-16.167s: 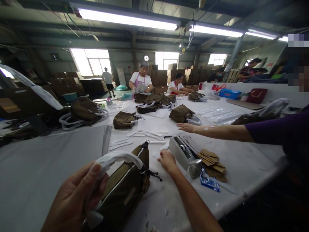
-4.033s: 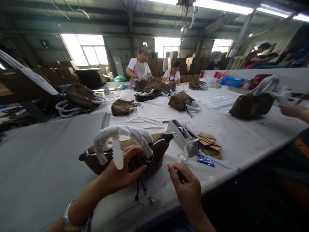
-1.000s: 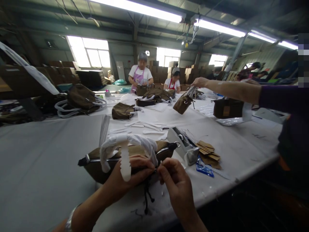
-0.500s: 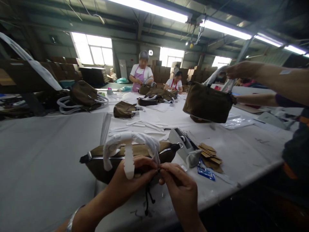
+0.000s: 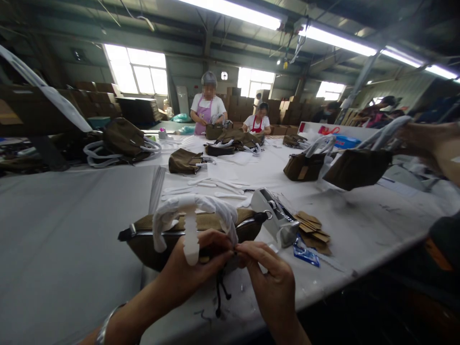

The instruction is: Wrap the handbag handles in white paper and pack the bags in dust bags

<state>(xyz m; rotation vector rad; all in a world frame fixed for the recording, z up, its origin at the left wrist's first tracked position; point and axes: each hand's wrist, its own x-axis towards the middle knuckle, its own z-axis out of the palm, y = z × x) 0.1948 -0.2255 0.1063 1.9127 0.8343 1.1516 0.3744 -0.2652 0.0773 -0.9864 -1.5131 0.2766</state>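
Note:
A brown zipped bag (image 5: 151,239) lies on the white table (image 5: 72,230) in front of me. Its handle is wrapped in white foam sheet (image 5: 190,211), with a ridged white strip hanging down from it. My left hand (image 5: 194,261) grips the bag's front by the handle's metal ring. My right hand (image 5: 273,280) pinches something small at that same spot, fingertip to fingertip with the left. A dark cord (image 5: 220,292) dangles below the hands.
A tape dispenser (image 5: 275,215), brown card tags (image 5: 312,227) and a blue packet (image 5: 305,247) lie right of the bag. Loose white strips (image 5: 212,189) lie behind it. More brown bags (image 5: 185,162) dot the table. A co-worker's arm (image 5: 431,143) at right holds a bag (image 5: 355,167) up.
The co-worker at right has swung the lifted bag farther right and set another bag on the table. My hands have stayed at the bag's ring.

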